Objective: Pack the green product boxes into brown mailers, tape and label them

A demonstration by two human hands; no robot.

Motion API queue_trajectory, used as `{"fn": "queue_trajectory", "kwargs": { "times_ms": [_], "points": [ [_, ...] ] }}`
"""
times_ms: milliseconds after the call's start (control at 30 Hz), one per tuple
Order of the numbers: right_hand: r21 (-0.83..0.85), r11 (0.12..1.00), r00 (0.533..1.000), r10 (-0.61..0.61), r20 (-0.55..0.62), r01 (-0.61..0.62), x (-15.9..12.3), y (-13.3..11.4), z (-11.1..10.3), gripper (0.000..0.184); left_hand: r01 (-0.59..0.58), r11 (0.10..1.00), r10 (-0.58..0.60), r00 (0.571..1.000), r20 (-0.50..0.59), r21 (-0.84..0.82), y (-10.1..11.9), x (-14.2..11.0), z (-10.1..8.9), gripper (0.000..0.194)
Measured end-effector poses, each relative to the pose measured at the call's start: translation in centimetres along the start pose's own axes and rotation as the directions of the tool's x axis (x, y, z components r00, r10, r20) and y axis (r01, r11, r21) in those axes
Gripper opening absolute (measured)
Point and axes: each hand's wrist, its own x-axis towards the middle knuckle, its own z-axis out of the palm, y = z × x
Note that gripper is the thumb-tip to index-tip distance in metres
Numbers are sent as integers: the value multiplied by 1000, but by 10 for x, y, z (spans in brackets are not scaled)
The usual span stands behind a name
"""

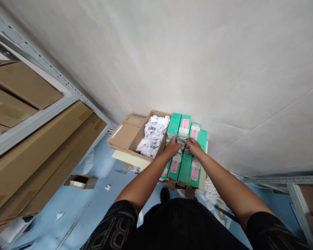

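Note:
Several green boxes with pink pictures stand grouped in front of me, some stacked on others. Both my hands are at the near end of one upper green box [185,123]. My left hand [173,146] has its fingers closed at the left of that end. From the right, my right hand [194,146] pinches at the same end, where a pale flap or edge shows between the hands. Another green box [174,122] lies just to the left, and a green box with a pink picture [195,170] is in the nearer row.
Left of the boxes is an open carton [135,145] holding torn white paper [155,133]. A shelving rack [54,107] with large cartons runs along the left. A small open box [87,182] and paper scraps lie on the blue floor. A grey wall [187,55] rises behind.

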Motion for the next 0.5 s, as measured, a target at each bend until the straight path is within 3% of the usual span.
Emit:
{"fn": "queue_trajectory", "kwargs": {
  "times_ms": [100, 300, 400, 500],
  "points": [
    [-10, 999, 999, -47, -17, 47, -4, -1, 1, 59, -7, 998, 8, 1000, 16, -66, 3, -4, 6, 62],
    [-48, 977, 969, -213, -129, 208, -31, 22, -5, 49, -30, 995, 21, 995, -96, -94, 1, -20, 9, 56],
    [67, 980, 975, -174, -141, 185, -45, 37, -2, 41, 35, 976, -55, 995, -89, -217, -8, -27, 16, 38],
    [234, 967, 990, -71, -121, 98, -47, 41, 2, 37, 104, 934, -138, 987, -78, -343, -17, -28, 23, 34]
  ]
}}
